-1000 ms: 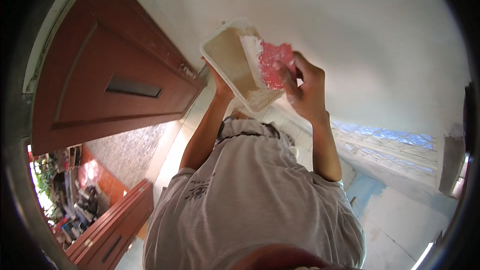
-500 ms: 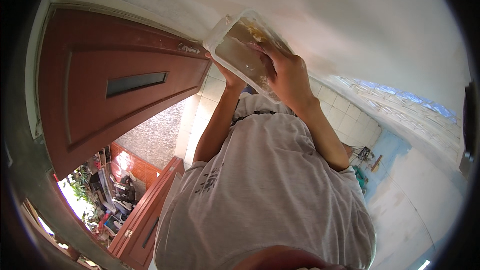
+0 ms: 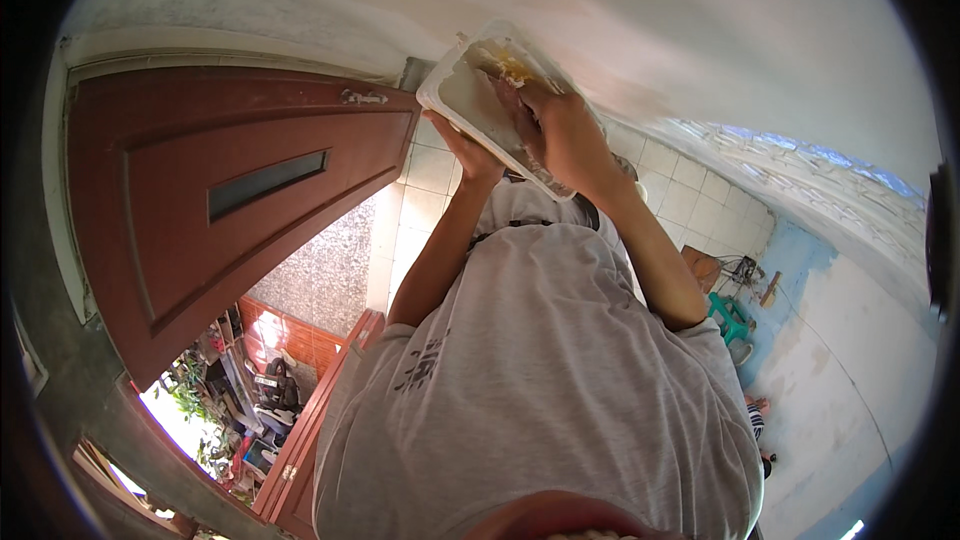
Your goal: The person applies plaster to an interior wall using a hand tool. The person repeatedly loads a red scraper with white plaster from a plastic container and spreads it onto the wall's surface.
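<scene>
High in the middle of the head view, a whitish rectangular plastic tub (image 3: pixel 462 100) is held tilted, its mouth toward me. My left hand (image 3: pixel 470 152) supports it from beneath on its left side, the fingers mostly hidden behind it. Pale residue and a yellowish smear (image 3: pixel 515 68) show on the inner wall. My right hand (image 3: pixel 572 140) reaches into the tub from the right, fingers bent around a dull pinkish-brown piece (image 3: pixel 517 112) whose kind I cannot make out.
A brown door (image 3: pixel 160 190) stands at the left, near a doorway with cluttered objects (image 3: pixel 270 390) beyond. Ahead is a patchy pale wall (image 3: pixel 700 50). White floor tiles (image 3: pixel 675 175) lie below. A green plastic stool (image 3: pixel 730 315) and part of another person (image 3: pixel 757 418) are at the right.
My right hand has shifted slightly inside the tub, and more of the pinkish-brown piece shows. The tub stays in my left hand. The view has turned a little, revealing the person at the right.
</scene>
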Motion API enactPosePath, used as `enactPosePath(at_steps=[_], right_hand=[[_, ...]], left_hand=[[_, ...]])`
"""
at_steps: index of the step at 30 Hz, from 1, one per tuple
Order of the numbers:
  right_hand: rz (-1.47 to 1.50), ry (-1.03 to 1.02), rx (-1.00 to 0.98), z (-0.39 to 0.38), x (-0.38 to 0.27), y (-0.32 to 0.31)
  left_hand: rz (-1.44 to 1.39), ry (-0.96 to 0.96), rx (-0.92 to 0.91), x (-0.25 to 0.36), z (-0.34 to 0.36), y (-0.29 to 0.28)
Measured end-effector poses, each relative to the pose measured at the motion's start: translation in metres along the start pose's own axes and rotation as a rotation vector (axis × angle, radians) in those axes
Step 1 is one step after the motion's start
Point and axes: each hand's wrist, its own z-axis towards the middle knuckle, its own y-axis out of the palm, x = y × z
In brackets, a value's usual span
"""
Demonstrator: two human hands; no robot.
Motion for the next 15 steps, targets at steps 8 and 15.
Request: enactPosePath(at_steps=[8,15], right_hand=[[-0.206,0.079,-0.063,-0.004,-0.004,-0.003],[-0.283,-0.002,-0.123,0.000,-0.004,0.003]], left_hand=[[-0.472,-0.293,-0.021,-0.003,-0.016,0.020],[-0.290,-0.244,0.006,-0.009,-0.018,0.016]])
